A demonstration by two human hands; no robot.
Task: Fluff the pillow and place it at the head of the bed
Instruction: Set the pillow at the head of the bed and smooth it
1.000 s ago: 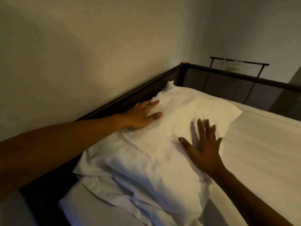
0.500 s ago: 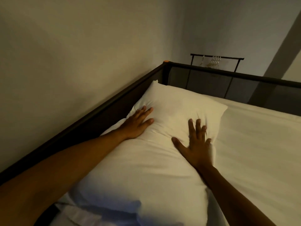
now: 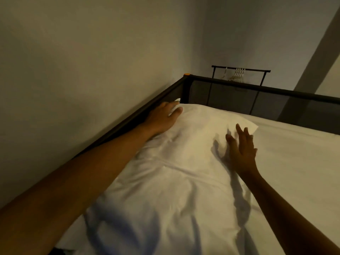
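Observation:
A white pillow (image 3: 184, 162) lies lengthwise on the bed along the dark side rail, its far end close to the bed's far corner. My left hand (image 3: 163, 116) rests flat on the pillow's far left corner, against the rail, fingers spread and blurred. My right hand (image 3: 242, 150) hovers just above or lightly on the pillow's right edge, fingers apart, and throws a shadow on the cloth. Neither hand grips anything. The pillow's near end is creased and runs out of view at the bottom.
A dark metal rail (image 3: 128, 124) with mesh panels runs along the wall on the left and across the far end (image 3: 257, 87). The white sheet (image 3: 294, 162) spreads to the right. A black clothes rack (image 3: 239, 68) with hangers stands behind the far rail.
The pillow has slid further toward the far corner. My left hand moved up to its far left corner, and my right hand lifted slightly near its right edge.

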